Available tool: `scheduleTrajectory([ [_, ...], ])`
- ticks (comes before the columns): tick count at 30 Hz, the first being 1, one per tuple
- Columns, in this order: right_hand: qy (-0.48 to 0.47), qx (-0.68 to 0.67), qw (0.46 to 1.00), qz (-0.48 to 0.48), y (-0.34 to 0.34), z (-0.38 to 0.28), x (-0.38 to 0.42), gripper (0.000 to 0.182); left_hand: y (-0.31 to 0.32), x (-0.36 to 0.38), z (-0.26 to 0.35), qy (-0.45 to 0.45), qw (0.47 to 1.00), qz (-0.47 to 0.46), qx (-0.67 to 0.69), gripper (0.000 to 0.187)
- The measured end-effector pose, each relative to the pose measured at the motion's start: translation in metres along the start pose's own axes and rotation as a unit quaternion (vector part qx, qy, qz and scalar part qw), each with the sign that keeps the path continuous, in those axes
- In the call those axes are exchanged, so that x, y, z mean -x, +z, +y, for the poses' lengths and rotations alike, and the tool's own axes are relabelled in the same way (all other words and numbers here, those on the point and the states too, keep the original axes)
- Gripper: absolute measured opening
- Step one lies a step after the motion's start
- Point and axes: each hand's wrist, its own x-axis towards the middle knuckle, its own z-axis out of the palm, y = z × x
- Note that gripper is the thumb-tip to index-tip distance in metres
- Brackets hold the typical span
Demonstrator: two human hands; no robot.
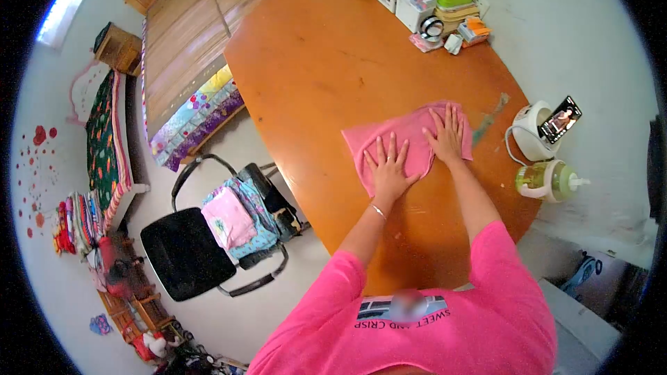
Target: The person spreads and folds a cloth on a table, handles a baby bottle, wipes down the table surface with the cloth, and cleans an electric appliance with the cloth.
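Note:
A folded pink cloth garment (pixel 361 142) lies on the orange-brown wooden table (pixel 313 76); its exact kind I cannot make out. My left hand (pixel 390 170) rests flat on its near left part, fingers spread, with a thin bracelet at the wrist. Farther right, my right hand (pixel 447 135) lies flat on the cloth too, fingers stretched toward its far edge. Neither hand grips the fabric.
Right of the cloth stand a phone (pixel 560 119) on a white holder and a green-filled bottle (pixel 549 180). Boxes (pixel 415 10) and small items line the far wall. To the left, a black chair (pixel 187 253) bears folded clothes (pixel 229 217).

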Motion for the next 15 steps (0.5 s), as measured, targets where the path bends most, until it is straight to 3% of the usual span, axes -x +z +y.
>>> scheduleTrajectory([
  [11,0.025,0.056,0.998,0.016,0.024,-0.107,-0.093,0.076,-0.034,-0.084,-0.131,0.077,0.997,0.012,-0.001,0.085],
  [15,0.048,0.071,0.996,0.032,0.027,-0.116,-0.115,0.077,-0.039,-0.11,-0.146,0.098,0.995,0.019,0.0,0.084],
])
